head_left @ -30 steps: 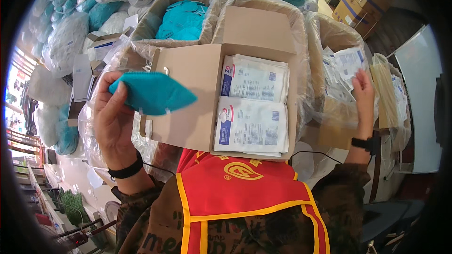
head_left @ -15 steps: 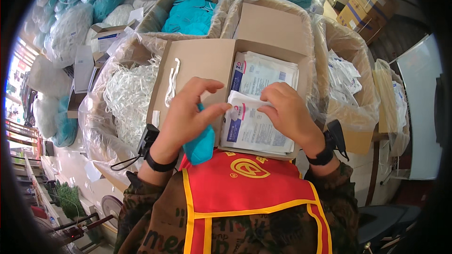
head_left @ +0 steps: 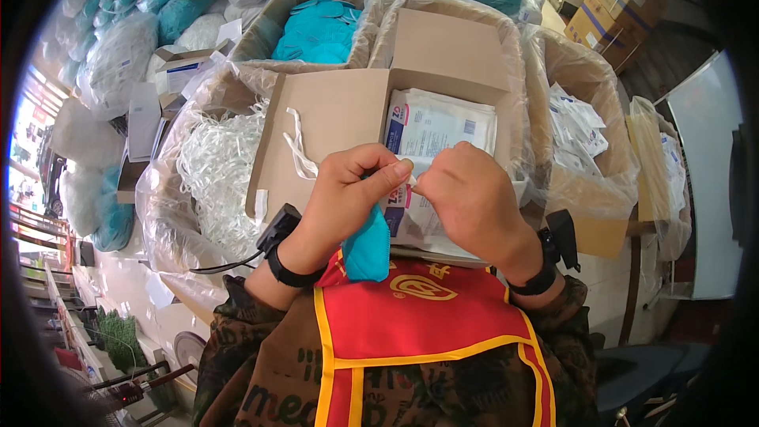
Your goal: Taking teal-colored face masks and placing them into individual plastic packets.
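Note:
My left hand (head_left: pixel 348 190) is closed, with a folded teal face mask (head_left: pixel 368 249) hanging below its palm. White ear loops (head_left: pixel 299 150) trail from behind that hand over the cardboard flap. Thumb and forefinger pinch the edge of a white paper-and-film pouch. My right hand (head_left: pixel 474 202) pinches the same edge, its fingertips close against the left thumb. Much of the pouch is hidden by the hands. Beneath them, the open cardboard box (head_left: pixel 506 111) holds printed flat pouches (head_left: pixel 443 122) in two stacks, one farther and one nearer me.
Plastic-lined bins surround the box: white strips (head_left: pixel 217 166) at left, teal masks (head_left: pixel 316 30) behind, loose white pouches (head_left: pixel 575 130) at right. Full plastic bags (head_left: pixel 118 47) pile up at the far left. Taped cartons (head_left: pixel 613 8) stand far right, above a white panel (head_left: pixel 704 182).
Both hands have come together over the box and now pinch the pouch edge. The teal mask has shifted right with my left hand, and the white loops have moved.

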`<act>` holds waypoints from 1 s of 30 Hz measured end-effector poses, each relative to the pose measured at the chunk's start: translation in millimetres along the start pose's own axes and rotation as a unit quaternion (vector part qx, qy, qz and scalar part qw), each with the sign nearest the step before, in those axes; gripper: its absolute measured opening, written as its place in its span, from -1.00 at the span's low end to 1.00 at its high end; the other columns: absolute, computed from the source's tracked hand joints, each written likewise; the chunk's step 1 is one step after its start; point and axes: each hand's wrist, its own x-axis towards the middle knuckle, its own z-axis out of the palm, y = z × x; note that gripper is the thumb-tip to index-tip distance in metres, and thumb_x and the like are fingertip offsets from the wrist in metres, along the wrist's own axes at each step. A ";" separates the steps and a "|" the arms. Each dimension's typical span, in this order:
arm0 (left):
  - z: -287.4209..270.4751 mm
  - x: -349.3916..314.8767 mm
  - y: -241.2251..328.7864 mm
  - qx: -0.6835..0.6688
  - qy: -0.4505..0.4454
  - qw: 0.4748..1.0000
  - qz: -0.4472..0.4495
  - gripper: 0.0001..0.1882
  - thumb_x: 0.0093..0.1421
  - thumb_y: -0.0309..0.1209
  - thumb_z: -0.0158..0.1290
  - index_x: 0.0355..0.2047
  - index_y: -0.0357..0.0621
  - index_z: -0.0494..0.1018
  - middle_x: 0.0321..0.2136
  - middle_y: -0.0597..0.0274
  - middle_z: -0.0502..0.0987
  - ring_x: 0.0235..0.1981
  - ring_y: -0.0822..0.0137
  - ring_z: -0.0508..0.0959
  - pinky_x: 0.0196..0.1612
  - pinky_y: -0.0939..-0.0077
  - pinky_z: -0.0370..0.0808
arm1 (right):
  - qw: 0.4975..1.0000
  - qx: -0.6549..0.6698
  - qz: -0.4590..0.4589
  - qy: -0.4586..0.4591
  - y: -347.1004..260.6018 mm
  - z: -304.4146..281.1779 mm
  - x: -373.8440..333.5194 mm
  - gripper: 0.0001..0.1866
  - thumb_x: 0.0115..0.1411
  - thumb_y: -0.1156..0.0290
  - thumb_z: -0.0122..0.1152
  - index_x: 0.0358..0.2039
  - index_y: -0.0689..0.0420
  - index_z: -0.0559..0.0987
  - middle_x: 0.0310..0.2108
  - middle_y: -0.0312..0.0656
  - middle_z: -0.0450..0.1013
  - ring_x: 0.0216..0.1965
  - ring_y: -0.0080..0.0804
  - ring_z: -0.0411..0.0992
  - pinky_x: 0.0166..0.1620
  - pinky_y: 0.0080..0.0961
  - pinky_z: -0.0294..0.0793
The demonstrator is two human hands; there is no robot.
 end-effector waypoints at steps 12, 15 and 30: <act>-43.6 38.9 -45.4 0.312 0.160 0.935 0.056 -0.77 0.17 -0.32 0.15 -0.54 -0.20 0.49 -0.69 0.17 0.47 -0.65 0.27 0.47 -0.53 0.40 0.35 | 0.995 0.088 -0.039 0.018 -39.9 -60.5 -15.7 -0.90 -0.07 0.50 0.25 -0.47 0.10 0.56 -0.52 -0.24 0.36 -0.50 -0.28 0.39 -0.44 -0.39 0.38; -35.0 26.7 -18.2 0.353 0.135 0.922 0.088 -0.87 0.11 -0.36 0.18 -0.41 -0.17 0.56 -0.53 0.08 0.54 -0.49 0.12 0.55 -0.41 0.33 0.44 | 0.996 0.034 0.041 0.077 -27.6 -53.3 -12.5 -0.91 -0.04 0.59 0.29 -0.48 0.16 0.55 -0.55 -0.18 0.34 -0.53 -0.21 0.38 -0.47 -0.37 0.35; -2.0 -9.9 14.4 0.212 -0.097 0.968 0.095 -0.79 -0.09 -0.63 0.14 -0.38 -0.24 0.47 -0.46 0.12 0.52 -0.43 0.22 0.53 -0.32 0.43 0.44 | 0.997 0.069 0.014 -0.004 -17.9 -17.1 -4.1 -0.86 -0.04 0.58 0.27 -0.47 0.12 0.49 -0.50 -0.14 0.32 -0.46 -0.11 0.38 -0.42 -0.28 0.37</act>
